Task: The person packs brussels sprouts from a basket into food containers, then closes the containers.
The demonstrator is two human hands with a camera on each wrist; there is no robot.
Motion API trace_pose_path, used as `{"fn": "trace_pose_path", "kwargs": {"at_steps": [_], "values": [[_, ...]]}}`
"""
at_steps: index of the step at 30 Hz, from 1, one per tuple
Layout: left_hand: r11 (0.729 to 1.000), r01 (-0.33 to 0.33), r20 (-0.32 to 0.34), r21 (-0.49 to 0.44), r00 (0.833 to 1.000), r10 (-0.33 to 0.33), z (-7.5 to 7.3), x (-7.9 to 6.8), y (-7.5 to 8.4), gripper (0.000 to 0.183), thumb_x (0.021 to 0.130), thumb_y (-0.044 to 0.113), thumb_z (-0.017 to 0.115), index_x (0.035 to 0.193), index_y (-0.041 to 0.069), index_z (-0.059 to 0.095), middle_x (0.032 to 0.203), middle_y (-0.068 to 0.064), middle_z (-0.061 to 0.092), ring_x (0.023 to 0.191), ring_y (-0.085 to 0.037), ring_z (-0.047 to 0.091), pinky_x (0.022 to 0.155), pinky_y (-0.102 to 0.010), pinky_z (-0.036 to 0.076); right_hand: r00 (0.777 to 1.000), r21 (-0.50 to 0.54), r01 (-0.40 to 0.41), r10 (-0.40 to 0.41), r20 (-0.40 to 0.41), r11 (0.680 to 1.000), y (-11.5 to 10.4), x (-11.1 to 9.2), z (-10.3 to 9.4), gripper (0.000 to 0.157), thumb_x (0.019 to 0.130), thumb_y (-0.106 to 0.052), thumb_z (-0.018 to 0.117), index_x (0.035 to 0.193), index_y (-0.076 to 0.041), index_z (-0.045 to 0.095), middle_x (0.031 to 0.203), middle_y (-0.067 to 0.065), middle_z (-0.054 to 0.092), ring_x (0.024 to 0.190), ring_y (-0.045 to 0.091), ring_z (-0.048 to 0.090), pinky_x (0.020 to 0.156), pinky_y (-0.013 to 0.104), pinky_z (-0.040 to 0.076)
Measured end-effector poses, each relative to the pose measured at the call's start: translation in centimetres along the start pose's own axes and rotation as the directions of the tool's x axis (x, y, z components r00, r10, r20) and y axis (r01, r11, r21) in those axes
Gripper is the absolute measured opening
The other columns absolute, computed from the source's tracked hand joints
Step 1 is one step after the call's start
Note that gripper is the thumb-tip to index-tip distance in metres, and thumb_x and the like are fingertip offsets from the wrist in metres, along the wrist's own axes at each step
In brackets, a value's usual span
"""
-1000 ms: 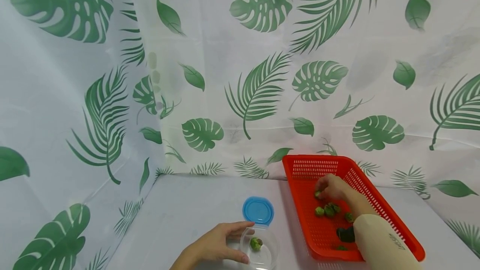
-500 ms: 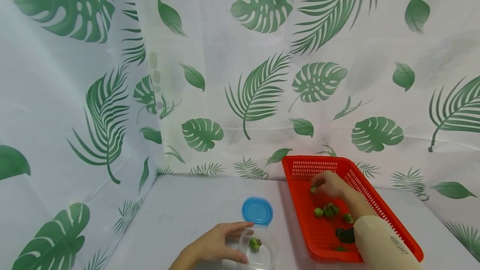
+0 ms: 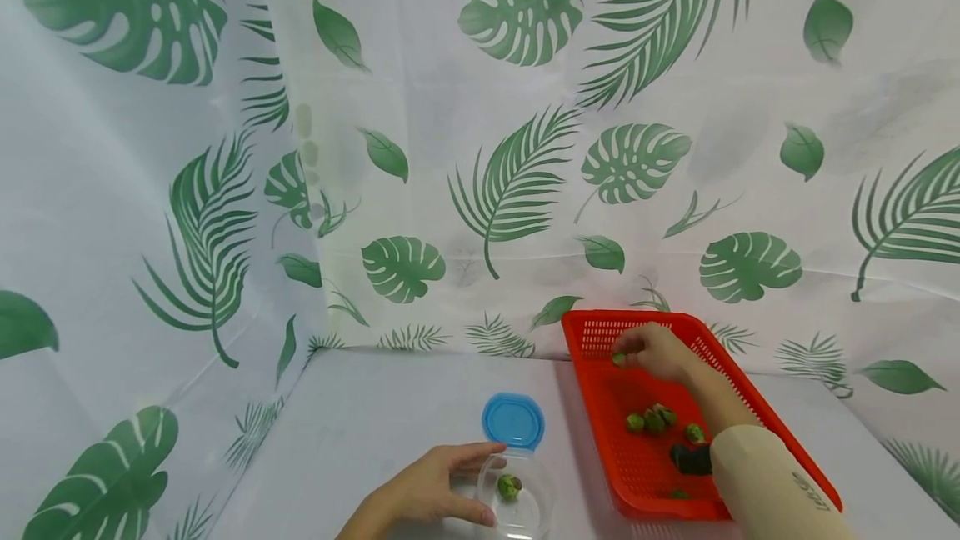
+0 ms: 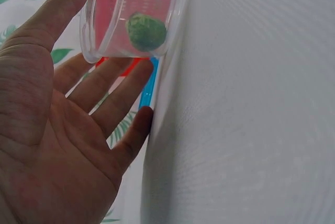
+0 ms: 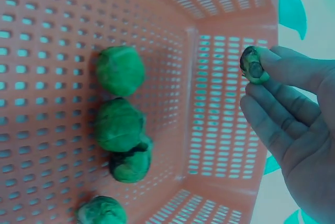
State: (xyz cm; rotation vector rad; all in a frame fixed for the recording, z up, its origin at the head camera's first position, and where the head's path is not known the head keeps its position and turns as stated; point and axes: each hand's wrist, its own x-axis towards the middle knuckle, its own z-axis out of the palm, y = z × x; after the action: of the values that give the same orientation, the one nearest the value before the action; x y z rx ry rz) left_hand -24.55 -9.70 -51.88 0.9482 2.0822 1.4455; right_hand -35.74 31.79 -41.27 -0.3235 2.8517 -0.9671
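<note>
- The pinched Brussels sprout [image 5: 254, 67] and the clear plastic cup [image 3: 537, 503] are well apart: seen from the right hand [image 3: 654, 351], the cup lies to the left and nearer the person, with the left wall of the red perforated basket [image 3: 636, 467] between them.
- The pinched sprout is nearly round, so it has no clear long axis; in the right wrist view, its browned end shows.
- Of the 2 hands, the right is the nearer to this sprout and grasps it between thumb and fingertips, at the far left part of the basket. Its height above the basket floor is hard to judge.
- The right forearm, in a cream sleeve [image 3: 772, 482], reaches in from the lower right.
- The left hand [image 3: 435, 486] is unclenched at the cup's left side, its thumb and fingers spread, apparently steadying it on the white table [image 3: 367, 419].
- Inside the cup rests 1 other sprout [image 3: 509, 487]; just beyond the cup is a blue lid [image 3: 513, 419].
- At least 4 loose sprouts [image 5: 120, 70] lie in the basket, nearer the person than the right hand.
</note>
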Motion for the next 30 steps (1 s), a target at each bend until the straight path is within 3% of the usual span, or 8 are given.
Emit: {"fn": "trace_pose_path", "kwargs": {"at_steps": [12, 21, 30], "values": [[1.0, -0.005, 0.0, 0.006, 1.0, 0.005, -0.1, 0.0, -0.1, 0.078, 0.087, 0.033, 0.086, 0.156, 0.027, 0.049, 0.146, 0.001, 0.065, 0.133, -0.01, 0.061, 0.114, -0.031, 0.045, 0.992, -0.026, 0.1, -0.101, -0.069, 0.995, -2.7, -0.6, -0.9, 0.029, 0.093, -0.016, 0.078, 0.121, -0.009, 0.075, 0.114, 0.008, 0.072, 0.101, 0.026, 0.063, 0.086, 0.04, 0.062], [1.0, 0.005, -0.004, 0.009, 1.0, -0.005, 0.1, 0.0, 0.0, 0.077, 0.087, 0.033, 0.086, 0.155, 0.031, 0.05, 0.145, 0.002, 0.066, 0.133, -0.009, 0.061, 0.115, -0.033, 0.045, 0.963, -0.053, 0.207, -0.213, -0.163, 0.977, -5.2, -1.6, -1.3, 0.019, 0.095, -0.014, 0.077, 0.113, -0.012, 0.078, 0.104, 0.005, 0.072, 0.097, 0.024, 0.06, 0.078, 0.025, 0.056], [1.0, -0.009, 0.001, -0.008, 1.0, 0.009, -0.1, -0.1, 0.0, 0.078, 0.088, 0.034, 0.086, 0.156, 0.028, 0.049, 0.145, -0.001, 0.065, 0.134, -0.012, 0.061, 0.112, -0.028, 0.046, 0.944, -0.073, 0.232, -0.242, -0.222, 0.97, -7.2, -3.1, -1.4, 0.022, 0.094, -0.012, 0.077, 0.116, -0.013, 0.077, 0.103, 0.004, 0.072, 0.096, 0.024, 0.061, 0.076, 0.024, 0.056]]}}
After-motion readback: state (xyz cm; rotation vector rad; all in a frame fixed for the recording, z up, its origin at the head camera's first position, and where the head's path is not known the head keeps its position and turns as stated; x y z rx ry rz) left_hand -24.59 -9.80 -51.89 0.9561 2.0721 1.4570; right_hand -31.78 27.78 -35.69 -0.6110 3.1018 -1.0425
